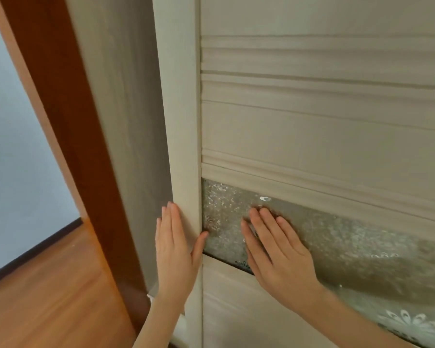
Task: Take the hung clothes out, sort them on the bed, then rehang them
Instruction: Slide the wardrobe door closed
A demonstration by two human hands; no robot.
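A pale wood wardrobe door [312,126] fills most of the view, with a frosted patterned glass band [349,247] across it. My left hand [176,249] lies flat on the door's left edge strip, fingers straight and thumb spread toward the glass. My right hand [276,249] presses flat on the glass band, fingers straight. No clothes or hangers are visible; the wardrobe's inside is hidden behind the door.
Left of the door stands the wardrobe's pale side panel [121,121], then a brown wooden door frame [68,121]. A wooden floor [48,297] and a white wall with a dark skirting [15,146] lie at the far left.
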